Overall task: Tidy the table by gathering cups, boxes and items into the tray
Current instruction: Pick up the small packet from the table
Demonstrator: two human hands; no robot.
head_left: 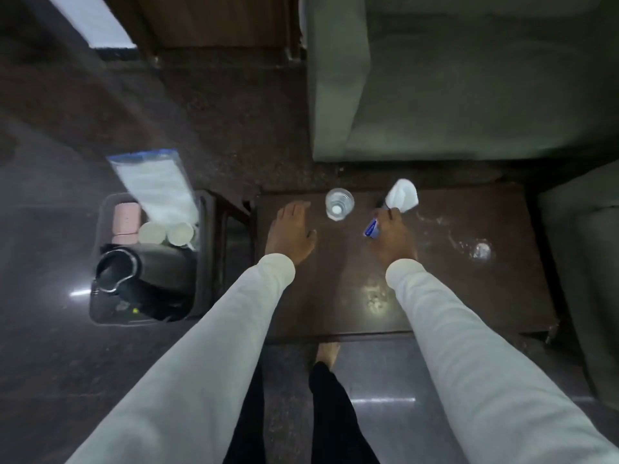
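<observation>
A dark brown low table [435, 289] lies in front of me. Near its far edge stands a clear plastic bottle [339, 204], seen from above. My left hand [290, 234] hovers flat just left of the bottle, fingers apart, holding nothing. My right hand [395, 236] is closed on a small blue and white packet [371, 228] and a white paper cup [402, 195] that sticks out past the fingers. To the left sits a dark tray [100, 296] holding a black kettle [134, 276], two white cups [167, 233], a pink box [126, 218] and a clear bag of white items [157, 185].
A grey-green sofa [469, 78] stands behind the table, and another seat [582, 262] at the right. A glass lid or coaster [481, 251] lies on the table's right part. The floor is dark polished stone. My foot [328, 353] shows below the table's near edge.
</observation>
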